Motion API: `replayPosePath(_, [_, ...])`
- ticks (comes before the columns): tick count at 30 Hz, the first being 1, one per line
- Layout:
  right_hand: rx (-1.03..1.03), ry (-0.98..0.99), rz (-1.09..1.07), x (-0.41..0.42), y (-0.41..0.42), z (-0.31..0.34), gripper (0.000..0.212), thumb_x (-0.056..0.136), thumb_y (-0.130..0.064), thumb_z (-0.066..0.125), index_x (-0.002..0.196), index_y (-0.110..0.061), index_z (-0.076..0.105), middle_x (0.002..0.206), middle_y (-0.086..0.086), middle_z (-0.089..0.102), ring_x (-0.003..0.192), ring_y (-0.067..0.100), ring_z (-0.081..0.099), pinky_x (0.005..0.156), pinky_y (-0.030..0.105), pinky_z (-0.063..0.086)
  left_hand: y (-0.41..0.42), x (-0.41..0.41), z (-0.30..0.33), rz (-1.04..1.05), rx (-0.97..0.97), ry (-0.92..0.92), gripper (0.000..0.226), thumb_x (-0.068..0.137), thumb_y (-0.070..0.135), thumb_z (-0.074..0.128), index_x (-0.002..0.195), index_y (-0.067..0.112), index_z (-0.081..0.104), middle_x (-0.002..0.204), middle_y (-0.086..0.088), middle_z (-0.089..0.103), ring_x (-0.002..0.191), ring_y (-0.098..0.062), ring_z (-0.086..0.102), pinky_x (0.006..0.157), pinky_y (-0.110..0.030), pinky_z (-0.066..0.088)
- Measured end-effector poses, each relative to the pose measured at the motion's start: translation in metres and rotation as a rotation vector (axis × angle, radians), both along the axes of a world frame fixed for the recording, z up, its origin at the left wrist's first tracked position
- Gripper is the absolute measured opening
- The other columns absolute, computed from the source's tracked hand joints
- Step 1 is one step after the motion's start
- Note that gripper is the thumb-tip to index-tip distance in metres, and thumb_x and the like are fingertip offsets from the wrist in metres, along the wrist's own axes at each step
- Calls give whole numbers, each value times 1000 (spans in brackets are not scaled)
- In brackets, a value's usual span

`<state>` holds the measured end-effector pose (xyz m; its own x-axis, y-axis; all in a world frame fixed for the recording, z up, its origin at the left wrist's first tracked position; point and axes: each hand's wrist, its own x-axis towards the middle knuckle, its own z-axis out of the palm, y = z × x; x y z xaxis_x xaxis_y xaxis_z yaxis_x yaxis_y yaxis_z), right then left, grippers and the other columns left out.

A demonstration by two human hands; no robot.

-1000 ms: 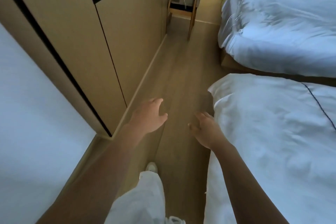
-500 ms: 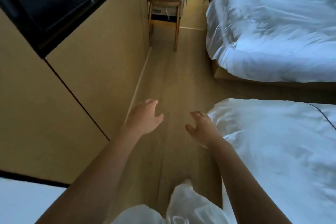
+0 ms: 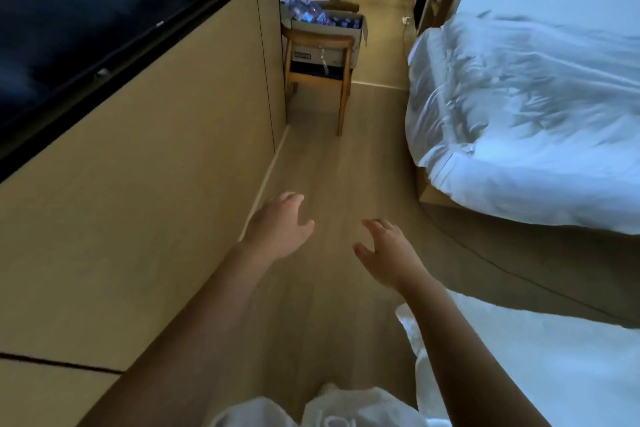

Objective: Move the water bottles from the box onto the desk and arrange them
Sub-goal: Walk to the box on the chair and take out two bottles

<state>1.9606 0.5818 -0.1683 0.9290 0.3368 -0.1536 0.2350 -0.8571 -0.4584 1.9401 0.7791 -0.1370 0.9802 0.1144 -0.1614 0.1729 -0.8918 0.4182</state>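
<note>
Wooden flooring runs down a narrow aisle between a tan panelled wall on the left and two beds on the right. Both bare forearms reach forward over the floor. The left hand hangs palm down with its fingers loosely spread and slightly bent, its grip holding nothing. The right hand is just beside it, apart from it, fingers likewise relaxed and spread, its grip also holding nothing. Far ahead, at the end of the wall, a cardboard box sits on a wooden chair; the water bottles fill the box, their blue labels showing above its rim, well apart from both hands. A dark television screen is set into the wall at upper left. The farther bed carries a rumpled white duvet; a corner of the nearer bed lies under the right forearm. White trousers show at the bottom edge.
</note>
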Motion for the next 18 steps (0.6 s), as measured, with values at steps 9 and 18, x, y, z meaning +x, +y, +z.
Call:
replayPosePath(9, [-9,5,41,163,12,-2,57,93,-34,51,143,-13,34,146,4,38,134,22,33,106,32,32,9,160,-14,40,-50,5,57,92,39,53,143,16,38,150,-2,36,135,-22,37,107,-36,36])
replayPosePath(18, [-8,-36,2,355,66,-5,57,92,-37,53,142,-18,35,144,2,40,133,19,35,106,32,33,63,361,-18,24,-82,-18,57,93,38,53,144,19,35,151,1,34,136,-20,35,105,-38,36])
